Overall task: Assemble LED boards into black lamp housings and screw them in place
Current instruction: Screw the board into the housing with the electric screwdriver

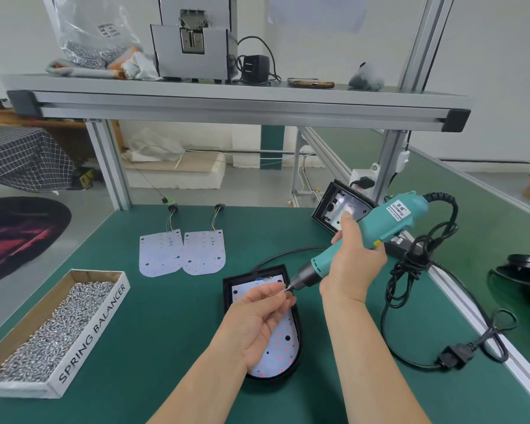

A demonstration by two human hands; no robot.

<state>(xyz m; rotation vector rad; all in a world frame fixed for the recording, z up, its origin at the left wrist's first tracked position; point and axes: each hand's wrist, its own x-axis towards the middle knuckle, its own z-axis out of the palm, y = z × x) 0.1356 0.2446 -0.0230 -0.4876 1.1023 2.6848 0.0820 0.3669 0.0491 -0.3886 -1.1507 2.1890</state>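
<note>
With left hand (257, 319) pinches tiny silver screw (285, 289) over white red-dotted LED board (283, 341) in black round-ended plastic housing (228, 296), with right hand (354, 264) grips teal electric screwdriver (392, 221).

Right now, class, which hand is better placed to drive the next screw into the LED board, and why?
Right. The right hand holds the electric screwdriver, its bit angled down over the LED board in the black lamp housing. The left hand only pinches a small screw at the bit tip.
</note>
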